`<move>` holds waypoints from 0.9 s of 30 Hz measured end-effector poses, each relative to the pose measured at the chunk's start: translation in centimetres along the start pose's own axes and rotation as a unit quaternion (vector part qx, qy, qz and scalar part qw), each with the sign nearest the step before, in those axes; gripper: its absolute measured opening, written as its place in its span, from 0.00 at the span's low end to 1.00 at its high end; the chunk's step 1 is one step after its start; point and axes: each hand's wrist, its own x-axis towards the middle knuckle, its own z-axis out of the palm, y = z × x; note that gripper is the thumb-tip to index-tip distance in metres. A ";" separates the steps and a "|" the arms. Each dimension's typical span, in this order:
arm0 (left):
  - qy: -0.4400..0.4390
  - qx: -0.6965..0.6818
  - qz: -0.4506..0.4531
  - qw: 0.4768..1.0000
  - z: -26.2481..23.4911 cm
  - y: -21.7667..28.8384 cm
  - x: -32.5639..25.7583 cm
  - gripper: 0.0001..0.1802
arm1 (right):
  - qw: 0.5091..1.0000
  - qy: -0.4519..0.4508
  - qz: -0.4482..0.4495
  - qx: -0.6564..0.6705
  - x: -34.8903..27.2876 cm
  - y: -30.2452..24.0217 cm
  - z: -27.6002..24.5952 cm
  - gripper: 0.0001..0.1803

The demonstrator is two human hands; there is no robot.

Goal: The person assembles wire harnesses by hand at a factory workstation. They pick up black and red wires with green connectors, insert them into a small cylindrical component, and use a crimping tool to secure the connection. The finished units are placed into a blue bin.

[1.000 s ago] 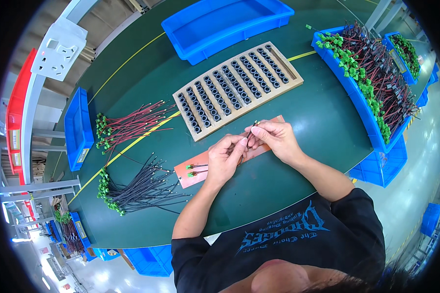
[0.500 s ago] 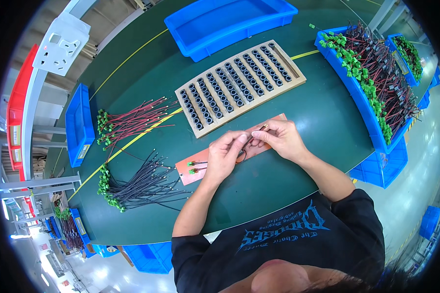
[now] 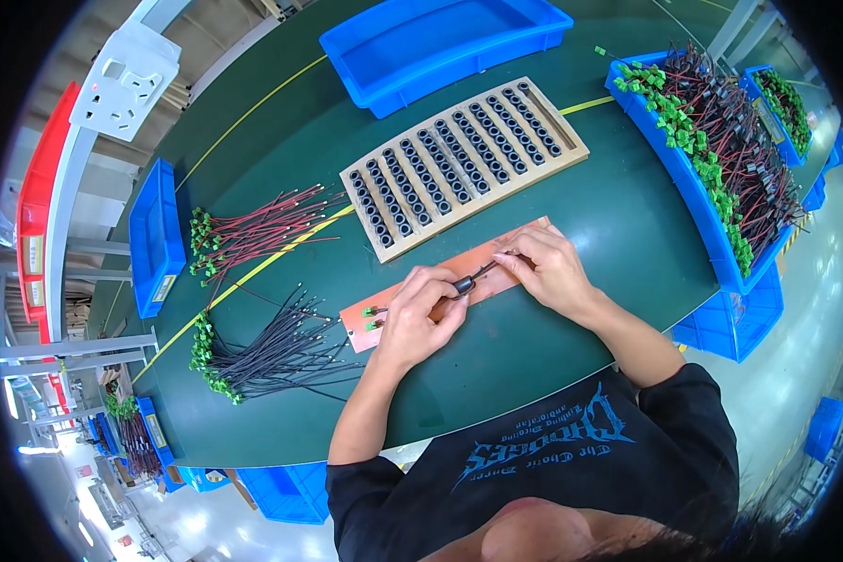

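Observation:
My left hand [image 3: 420,317] is closed around a small black ferrite core [image 3: 465,285], pinching it between fingers and thumb. Thin dark wires [image 3: 484,270] stretch from the core to my right hand [image 3: 551,272], whose thumb and forefinger pinch their ends. Both hands are over a long orange-pink board [image 3: 365,345] that lies slantwise on the green table. Two green connectors [image 3: 373,324] show on the board's left part, beside my left hand. How the wires run inside my left hand is hidden.
Beyond the board lies a wooden rack [image 3: 384,255] with rows of black cores [image 3: 456,187]. Red-black wires [image 3: 272,225] and black wires [image 3: 276,351] with green connectors lie left. A blue bin [image 3: 670,201] full of wire leads stands right; a blue tray [image 3: 440,51] is at the back.
My left hand has moved slightly left and down, and the black core now shows in its fingers. My right hand has shifted a little right, with the wires stretched straighter between the hands.

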 end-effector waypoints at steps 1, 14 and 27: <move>-0.001 -0.014 0.001 1.000 0.1 -0.1 0.1 0.13 | 1.000 0.001 0.003 0.001 -0.1 0.1 0.1 0.10; 0.008 -0.032 -0.071 0.997 0.9 -1.1 0.3 0.14 | 0.996 -0.047 0.038 -0.062 0.2 0.3 -0.7 0.08; 0.027 0.006 -0.036 0.999 1.3 -0.5 0.5 0.17 | 0.996 -0.054 0.053 -0.039 0.5 1.2 -1.8 0.12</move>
